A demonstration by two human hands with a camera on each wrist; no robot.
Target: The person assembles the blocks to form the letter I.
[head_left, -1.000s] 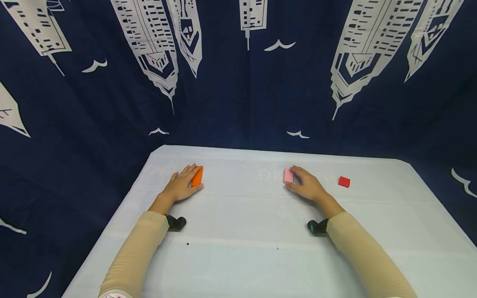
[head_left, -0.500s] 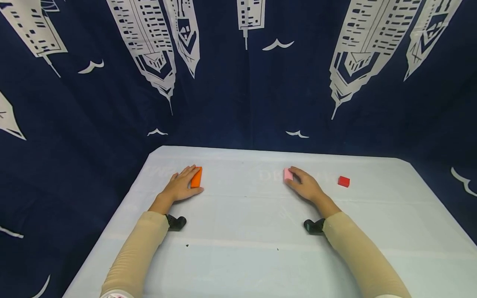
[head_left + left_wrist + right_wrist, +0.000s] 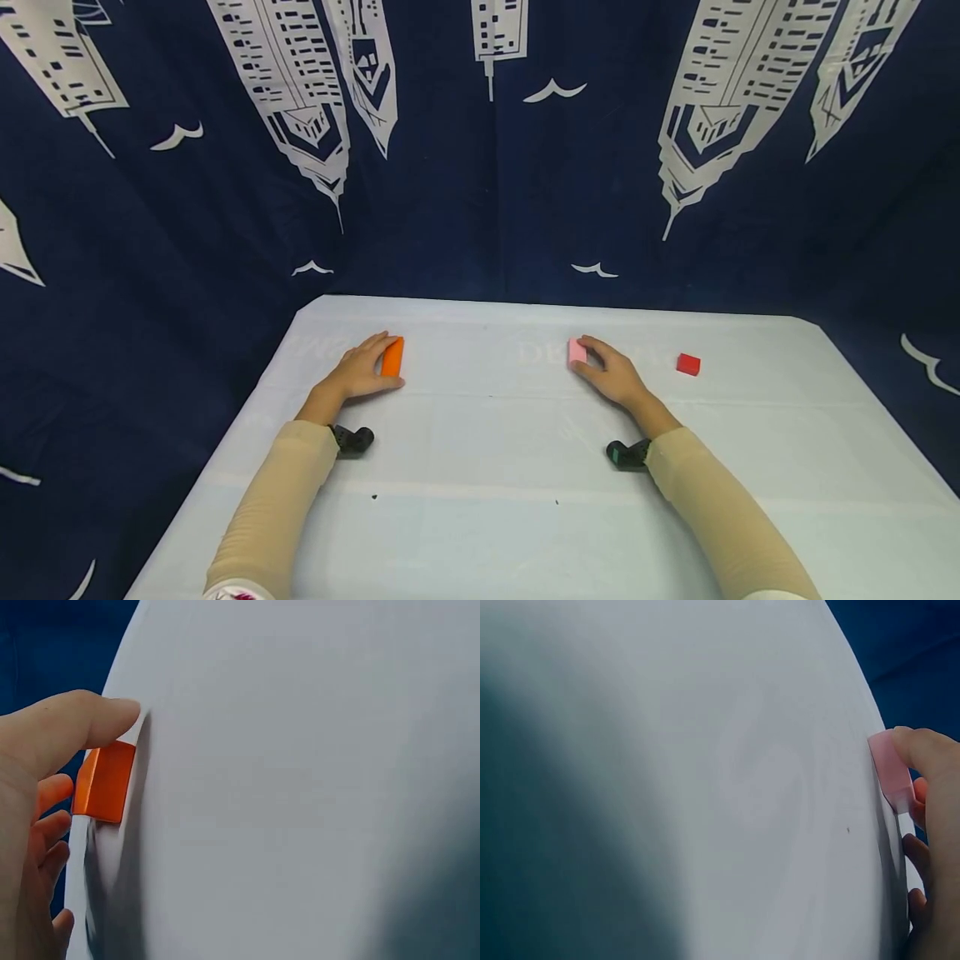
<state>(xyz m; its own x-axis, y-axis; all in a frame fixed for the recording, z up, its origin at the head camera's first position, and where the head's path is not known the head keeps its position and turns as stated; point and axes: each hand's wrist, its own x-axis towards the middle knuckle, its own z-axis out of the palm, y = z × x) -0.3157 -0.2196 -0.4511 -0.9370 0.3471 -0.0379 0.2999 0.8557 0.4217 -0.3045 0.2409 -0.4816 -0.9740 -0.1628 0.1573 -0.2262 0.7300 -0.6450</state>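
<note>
In the head view an orange block (image 3: 392, 357) lies towards the back left of the white table. My left hand (image 3: 363, 368) is arched around it, fingertips at its far end and thumb along its near end. The left wrist view shows the thumb (image 3: 112, 718) straight, right at the edge of the orange block (image 3: 109, 782), with the other fingers bent loosely behind. Right of centre, my right hand (image 3: 615, 373) pinches a pink block (image 3: 577, 352) between thumb and fingers. In the right wrist view the thumb (image 3: 924, 750) overlaps the top of the pink block (image 3: 892, 769).
A small red block (image 3: 687, 364) sits on the white table (image 3: 480, 450), to the right of my right hand. Behind the table hangs a dark blue cloth (image 3: 450, 208) with white building prints. Black wrist devices (image 3: 628, 455) stick out inward from both sleeves.
My left hand has gone from lying flat beside the orange block to arching around it. The right thumb has closed in on the pink block. The red block stays put.
</note>
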